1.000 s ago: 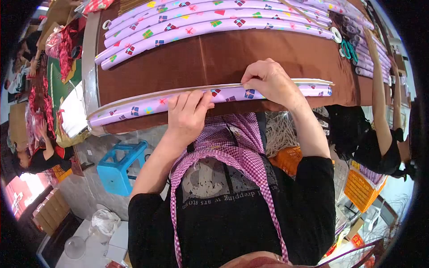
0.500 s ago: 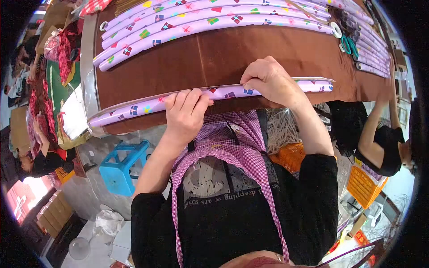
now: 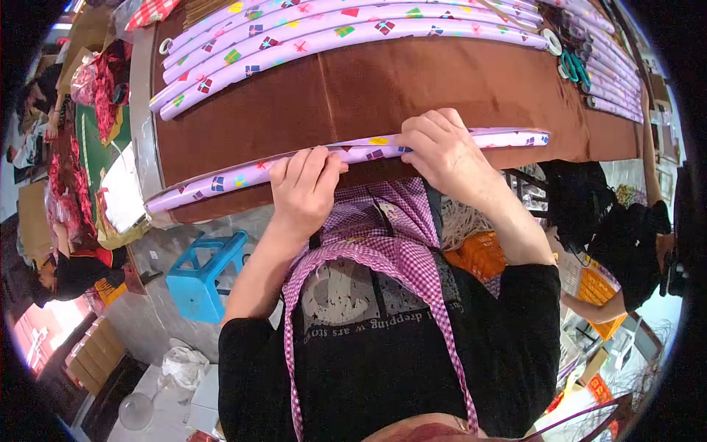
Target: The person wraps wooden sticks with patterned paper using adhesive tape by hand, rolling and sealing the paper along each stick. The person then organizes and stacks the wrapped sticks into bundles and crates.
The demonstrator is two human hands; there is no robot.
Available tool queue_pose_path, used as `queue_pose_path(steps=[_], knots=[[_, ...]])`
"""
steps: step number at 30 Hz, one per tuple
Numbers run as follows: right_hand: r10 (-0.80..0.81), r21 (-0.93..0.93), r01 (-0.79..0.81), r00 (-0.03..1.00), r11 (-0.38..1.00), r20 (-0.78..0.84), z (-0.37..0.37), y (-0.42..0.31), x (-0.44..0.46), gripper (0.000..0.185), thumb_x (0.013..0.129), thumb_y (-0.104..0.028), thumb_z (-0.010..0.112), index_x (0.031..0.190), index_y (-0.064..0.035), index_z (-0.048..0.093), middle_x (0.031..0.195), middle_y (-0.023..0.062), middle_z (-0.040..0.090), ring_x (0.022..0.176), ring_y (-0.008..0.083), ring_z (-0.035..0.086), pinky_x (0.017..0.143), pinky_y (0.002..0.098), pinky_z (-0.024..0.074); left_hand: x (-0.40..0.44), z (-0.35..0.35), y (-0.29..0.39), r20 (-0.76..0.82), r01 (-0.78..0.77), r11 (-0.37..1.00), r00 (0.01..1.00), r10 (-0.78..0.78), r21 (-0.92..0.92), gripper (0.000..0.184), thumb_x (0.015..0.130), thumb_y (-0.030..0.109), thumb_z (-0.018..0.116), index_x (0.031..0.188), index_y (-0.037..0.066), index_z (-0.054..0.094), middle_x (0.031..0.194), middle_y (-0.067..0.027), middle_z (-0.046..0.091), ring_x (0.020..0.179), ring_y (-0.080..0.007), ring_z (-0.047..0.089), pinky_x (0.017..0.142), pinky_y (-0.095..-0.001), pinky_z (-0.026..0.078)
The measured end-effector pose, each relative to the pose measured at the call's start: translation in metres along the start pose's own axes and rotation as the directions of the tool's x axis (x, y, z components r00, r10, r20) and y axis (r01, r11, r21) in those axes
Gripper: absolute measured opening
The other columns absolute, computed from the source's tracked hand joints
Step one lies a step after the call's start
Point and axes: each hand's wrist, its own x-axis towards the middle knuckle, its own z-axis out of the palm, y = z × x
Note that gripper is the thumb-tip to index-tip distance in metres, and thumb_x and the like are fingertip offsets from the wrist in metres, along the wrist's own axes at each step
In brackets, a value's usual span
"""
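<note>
A long roll of lilac wrapping paper (image 3: 243,177), printed with small gift boxes, lies along the near edge of the brown-covered table (image 3: 254,118). My left hand (image 3: 303,188) is closed over its middle, fingers curled across the far side. To the right of it, my right hand (image 3: 442,151) grips the same roll from above, its fingertips bent over the paper. Along the top of the roll a loose paper edge shows between and beside my hands. What lies beneath my fingers is hidden.
Several finished-looking lilac rolls (image 3: 302,48) lie at the table's far side. Green-handled scissors (image 3: 573,68) and a white tape roll (image 3: 551,42) lie at right, near more rolls (image 3: 615,77). A blue stool (image 3: 197,276) stands below left. A co-worker (image 3: 626,247) is at right.
My right hand has gone from pinching the paper's edge to lying flatter over the roll. The loose edge on top has turned, showing more print. The co-worker's arm at right has moved lower.
</note>
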Motion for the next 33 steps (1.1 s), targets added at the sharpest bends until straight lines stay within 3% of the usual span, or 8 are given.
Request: queue_pose_path(steps=[2,6,11,12,16,22,29,33], knots=[[-0.091,-0.067,0.085,0.991,0.994,-0.103,0.005,0.002,-0.002,0.027,0.077,-0.007,0.073,0.102,-0.0040,0.064,0.104,0.0076,0.062,0.099,0.0244,0.059,0.092,0.0393,0.0417,-0.001,0.000,-0.001,-0.019,-0.038,0.998,0.999,0.039,0.047,0.020,0.080,0.021,0.075,0.094,0.009,0.069,0.098,-0.0026,0.064,0.092,-0.0183,0.061,0.084,-0.0358,0.038],[-0.139,-0.128,0.122,0.982,0.984,-0.129,0.008,0.003,-0.001,0.025,0.078,-0.007,0.072,0.101,-0.0029,0.063,0.103,0.0081,0.062,0.098,0.0246,0.059,0.092,0.0398,0.0419,0.001,0.002,-0.007,-0.019,-0.082,0.990,0.996,0.085,0.115,0.019,0.080,0.021,0.075,0.094,0.009,0.069,0.100,-0.0028,0.064,0.093,-0.0183,0.061,0.084,-0.0358,0.038],[-0.173,-0.204,0.132,0.965,0.970,-0.199,0.012,0.004,0.003,0.026,0.076,-0.006,0.071,0.101,-0.0035,0.063,0.103,0.0081,0.062,0.097,0.0243,0.059,0.091,0.0404,0.0433,0.010,0.005,-0.008,-0.061,-0.049,0.985,0.996,0.059,0.165,0.026,0.082,0.022,0.074,0.104,0.010,0.065,0.118,-0.0052,0.059,0.106,-0.0193,0.056,0.088,-0.0385,0.039],[-0.172,-0.206,0.129,0.964,0.970,-0.205,0.012,0.005,0.004,0.026,0.076,-0.006,0.071,0.101,-0.0035,0.063,0.103,0.0081,0.062,0.097,0.0243,0.059,0.091,0.0404,0.0433,0.014,0.005,-0.008,-0.031,-0.048,0.983,0.998,0.055,0.176,0.036,0.082,0.023,0.072,0.114,0.010,0.064,0.127,-0.0065,0.056,0.113,-0.0222,0.054,0.091,-0.0407,0.039],[-0.198,-0.233,0.139,0.947,0.963,-0.253,0.012,0.007,0.006,0.026,0.075,-0.008,0.065,0.101,-0.0045,0.064,0.103,0.0078,0.062,0.097,0.0242,0.060,0.089,0.0393,0.0446,0.043,-0.001,-0.002,0.137,-0.053,0.995,0.990,0.041,0.082,0.049,0.081,0.023,0.070,0.126,0.007,0.061,0.132,-0.0085,0.057,0.118,-0.0268,0.054,0.096,-0.0433,0.040],[-0.238,-0.306,0.137,0.916,0.942,-0.324,0.023,0.022,0.006,0.025,0.074,-0.015,0.061,0.096,-0.0050,0.065,0.096,0.0059,0.060,0.090,0.0213,0.060,0.082,0.0353,0.0462,0.054,0.019,0.000,0.092,-0.188,0.978,0.980,0.179,0.093,0.024,0.088,0.013,0.066,0.109,0.002,0.067,0.109,-0.0105,0.067,0.089,-0.0242,0.062,0.078,-0.0394,0.047],[-0.226,-0.321,0.083,0.870,0.943,-0.438,0.043,0.028,0.007,0.019,0.072,-0.016,0.063,0.089,-0.0060,0.065,0.088,0.0030,0.057,0.087,0.0193,0.058,0.081,0.0337,0.0463,0.052,0.027,0.000,0.074,-0.224,0.968,0.973,0.217,0.113,0.027,0.086,0.013,0.068,0.111,0.002,0.067,0.110,-0.0094,0.065,0.090,-0.0259,0.059,0.081,-0.0393,0.044],[-0.251,-0.343,0.069,0.815,0.937,-0.522,0.048,0.027,0.009,0.017,0.071,-0.018,0.061,0.083,-0.0073,0.064,0.080,0.0009,0.052,0.081,0.0178,0.054,0.078,0.0324,0.0436,0.067,0.019,0.008,0.166,-0.178,0.980,0.973,0.163,0.085,0.028,0.084,0.013,0.069,0.111,0.004,0.068,0.110,-0.0075,0.064,0.086,-0.0251,0.057,0.079,-0.0393,0.042]])
